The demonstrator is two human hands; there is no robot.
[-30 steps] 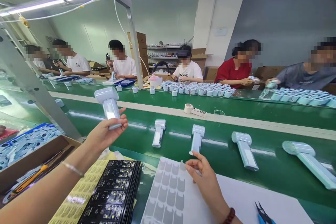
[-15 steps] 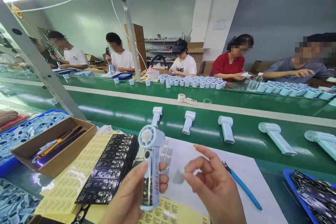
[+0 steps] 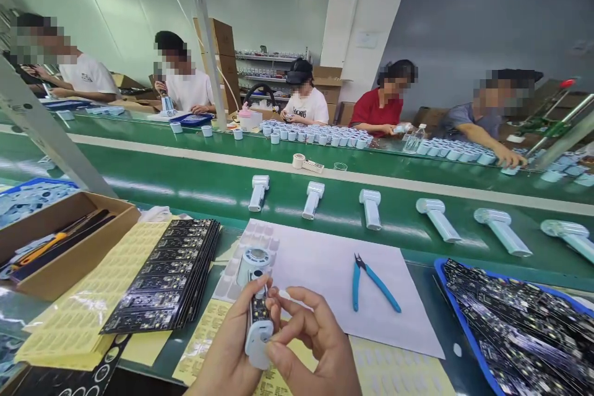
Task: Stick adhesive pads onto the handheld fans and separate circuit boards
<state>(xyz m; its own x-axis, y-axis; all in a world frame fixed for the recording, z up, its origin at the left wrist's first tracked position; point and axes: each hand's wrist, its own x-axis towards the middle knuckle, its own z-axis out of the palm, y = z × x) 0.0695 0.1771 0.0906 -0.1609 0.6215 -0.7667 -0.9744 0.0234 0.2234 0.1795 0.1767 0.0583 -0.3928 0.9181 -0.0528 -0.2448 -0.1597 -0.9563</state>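
My left hand (image 3: pixel 232 349) is wrapped round a light-blue handheld fan (image 3: pixel 255 258), its round head pointing away and its bottom end tilted towards me. Part of a black circuit board shows in the handle's open side. My right hand (image 3: pixel 320 343) is closed at that bottom end, thumb and fingertips pinching a small translucent sticker (image 3: pixel 258 354) with a rounded edge. It lies against or just in front of the handle end; I cannot tell whether it is stuck down. Under the fan head is a sheet of similar pale stickers (image 3: pixel 231 284).
Blue-handled cutters (image 3: pixel 371 284) lie on white paper (image 3: pixel 315 253). Stacked circuit boards (image 3: pixel 162 272) and a cardboard box of tools (image 3: pixel 69 241) stand left; a blue tray of boards (image 3: pixel 520 328) is right. Fan bodies (image 3: pixel 371 207) line the green belt (image 3: pixel 185 189). Several co-workers sit opposite.
The fan has come down and tipped, its bottom end now towards me. My right hand has brought the translucent sticker across to that end. The view has turned right and down.
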